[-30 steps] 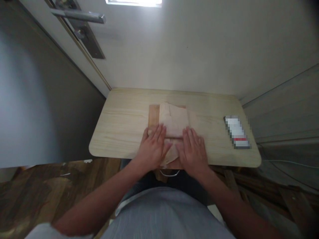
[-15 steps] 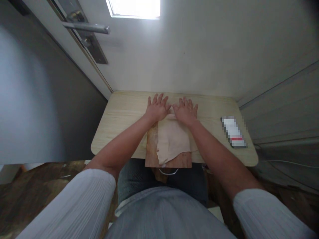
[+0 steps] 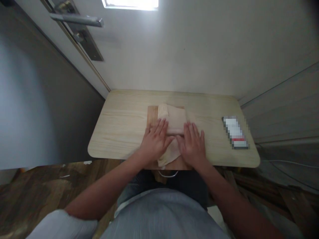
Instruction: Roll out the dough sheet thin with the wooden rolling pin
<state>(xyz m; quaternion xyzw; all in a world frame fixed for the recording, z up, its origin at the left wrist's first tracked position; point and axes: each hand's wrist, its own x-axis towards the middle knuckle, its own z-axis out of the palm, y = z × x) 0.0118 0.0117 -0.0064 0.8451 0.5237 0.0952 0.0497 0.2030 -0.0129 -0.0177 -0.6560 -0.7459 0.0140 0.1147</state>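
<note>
A pale beige folded sheet [image 3: 175,118], cloth or thin dough, lies on a brown wooden board [image 3: 152,114] in the middle of a light wood table [image 3: 119,126]. My left hand [image 3: 156,141] lies flat on the sheet's near left part, fingers stretched out. My right hand [image 3: 193,144] lies flat on its near right part, fingers spread. A loose flap of the sheet shows between the two hands near the table's front edge.
A pixelated white and red rectangle [image 3: 234,132] lies at the table's right end. A door with a metal handle [image 3: 77,20] stands at the back left. White wall behind the table; dark wooden floor at the left; a wire loop hangs under the board.
Half a second ago both hands were at the far edge of the sheet. They have drawn back toward me, and the sheet's far part now lies folded over.
</note>
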